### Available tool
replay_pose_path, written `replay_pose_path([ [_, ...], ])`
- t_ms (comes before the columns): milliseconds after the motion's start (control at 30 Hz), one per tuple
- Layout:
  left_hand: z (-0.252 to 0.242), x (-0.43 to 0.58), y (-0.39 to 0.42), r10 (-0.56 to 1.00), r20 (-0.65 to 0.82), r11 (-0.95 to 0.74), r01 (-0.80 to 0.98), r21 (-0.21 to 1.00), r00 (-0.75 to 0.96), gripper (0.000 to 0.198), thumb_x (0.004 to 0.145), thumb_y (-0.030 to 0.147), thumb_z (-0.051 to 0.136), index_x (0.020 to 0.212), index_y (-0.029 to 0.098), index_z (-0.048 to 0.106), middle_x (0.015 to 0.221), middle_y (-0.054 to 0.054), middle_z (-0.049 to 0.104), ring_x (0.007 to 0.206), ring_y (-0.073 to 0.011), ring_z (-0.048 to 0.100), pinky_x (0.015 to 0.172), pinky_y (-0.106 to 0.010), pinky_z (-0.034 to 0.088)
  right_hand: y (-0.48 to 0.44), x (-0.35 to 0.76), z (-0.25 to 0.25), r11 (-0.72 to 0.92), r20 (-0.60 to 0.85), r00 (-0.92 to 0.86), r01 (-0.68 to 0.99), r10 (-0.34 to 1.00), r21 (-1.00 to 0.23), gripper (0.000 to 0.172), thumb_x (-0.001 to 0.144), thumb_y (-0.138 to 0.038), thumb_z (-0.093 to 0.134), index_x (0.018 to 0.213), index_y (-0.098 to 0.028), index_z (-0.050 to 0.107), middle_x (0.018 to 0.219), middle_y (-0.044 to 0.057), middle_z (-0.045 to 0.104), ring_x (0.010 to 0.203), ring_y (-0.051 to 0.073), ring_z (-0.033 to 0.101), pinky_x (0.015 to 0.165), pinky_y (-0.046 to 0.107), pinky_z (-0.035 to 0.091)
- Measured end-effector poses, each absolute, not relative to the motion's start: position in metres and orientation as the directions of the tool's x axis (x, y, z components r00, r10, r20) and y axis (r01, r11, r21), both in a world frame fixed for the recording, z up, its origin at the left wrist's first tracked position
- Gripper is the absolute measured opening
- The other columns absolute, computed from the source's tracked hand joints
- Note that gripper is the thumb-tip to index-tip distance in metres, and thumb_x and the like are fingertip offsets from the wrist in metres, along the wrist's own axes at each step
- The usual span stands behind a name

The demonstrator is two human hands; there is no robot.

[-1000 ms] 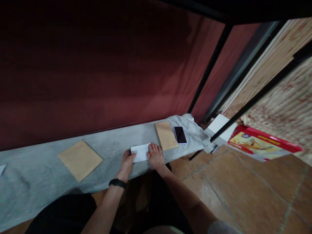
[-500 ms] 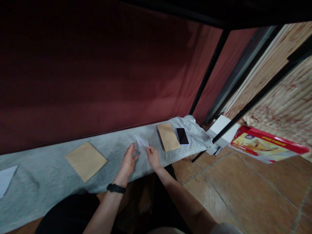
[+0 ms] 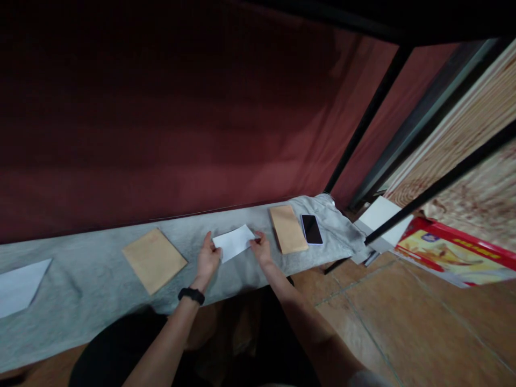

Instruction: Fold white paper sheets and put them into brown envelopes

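A folded white paper (image 3: 234, 243) is stretched between my two hands above the grey cloth (image 3: 100, 301). My left hand (image 3: 208, 260), with a black band at its wrist, pinches the paper's left end. The right end is pinched by my right hand (image 3: 261, 248). To the left of my hands a square brown envelope (image 3: 155, 260) lies flat on the cloth. Just right of my right hand is a stack of brown envelopes (image 3: 288, 229), with a dark-screened phone (image 3: 312, 229) beside it.
White sheets (image 3: 22, 287) lie at the far left of the cloth. A dark red wall (image 3: 181, 172) rises behind. Black metal bars (image 3: 368, 121) stand at the right. On the tiled floor are a white box (image 3: 385, 220) and a red and yellow box (image 3: 455, 255).
My left hand was open and apart from the paper; now it grips the left end. The paper has turned and shows its broad face. The whole view has shifted slightly.
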State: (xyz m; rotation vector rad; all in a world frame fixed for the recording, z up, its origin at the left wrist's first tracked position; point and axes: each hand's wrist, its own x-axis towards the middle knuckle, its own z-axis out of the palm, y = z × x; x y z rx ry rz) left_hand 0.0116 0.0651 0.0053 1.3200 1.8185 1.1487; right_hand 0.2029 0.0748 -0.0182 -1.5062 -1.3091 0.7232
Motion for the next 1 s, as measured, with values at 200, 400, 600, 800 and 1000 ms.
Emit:
replay_pose_path([
  [200,-0.002,0.003,0.085,0.954,0.164,0.051,0.673,0.738,-0.252,0.063,0.079,0.011,0.055,0.142,0.014,0.056,0.117,-0.012,0.067,0.086,-0.0203,0.069,0.091,-0.038,0.056,0.075,0.196,-0.021,0.002,0.151,0.170,0.660,0.974,-0.751,0.038,0.096,-0.021,0.051,0.132,-0.013,0.062,0.111,0.015,0.075,0.098,0.026,0.072,0.087,0.035,0.054],
  [400,-0.012,0.004,0.089,0.954,0.212,0.010,0.732,0.681,-0.211,0.059,0.082,0.008,0.049,0.139,0.016,0.058,0.136,-0.015,0.060,0.120,-0.0251,0.063,0.109,-0.041,0.048,0.073,0.196,-0.019,0.033,0.164,0.074,0.824,0.984,-0.566,0.042,0.096,-0.018,0.055,0.137,-0.012,0.058,0.123,0.017,0.069,0.116,0.030,0.063,0.103,0.042,0.047],
  [600,-0.030,0.029,0.068,0.965,0.255,-0.171,0.870,0.463,0.055,0.052,0.096,0.024,0.043,0.146,0.016,0.052,0.160,-0.014,0.043,0.152,-0.0278,0.033,0.124,-0.048,0.027,0.074,0.184,-0.021,0.198,0.248,-0.106,0.901,0.963,-0.387,0.045,0.104,-0.024,0.043,0.146,-0.014,0.053,0.150,0.015,0.055,0.136,0.027,0.050,0.114,0.043,0.040],
  [800,-0.043,0.041,0.059,0.969,0.095,-0.245,0.935,0.257,0.227,0.060,0.096,0.019,0.033,0.155,0.009,0.041,0.165,-0.016,0.034,0.156,-0.0258,0.023,0.127,-0.047,0.019,0.076,0.166,-0.037,0.385,0.208,-0.332,0.862,0.920,-0.330,0.050,0.108,-0.037,0.036,0.153,-0.018,0.047,0.157,0.009,0.048,0.147,0.023,0.042,0.122,0.043,0.031],
  [1000,-0.045,0.026,0.058,0.978,0.151,-0.177,0.948,0.266,0.140,0.063,0.101,0.033,0.029,0.157,0.005,0.035,0.164,-0.019,0.034,0.155,-0.0273,0.026,0.127,-0.047,0.020,0.080,0.189,-0.048,0.368,0.244,-0.308,0.892,0.920,-0.261,0.055,0.107,-0.039,0.039,0.157,-0.016,0.038,0.160,0.013,0.042,0.149,0.025,0.039,0.123,0.047,0.029],
])
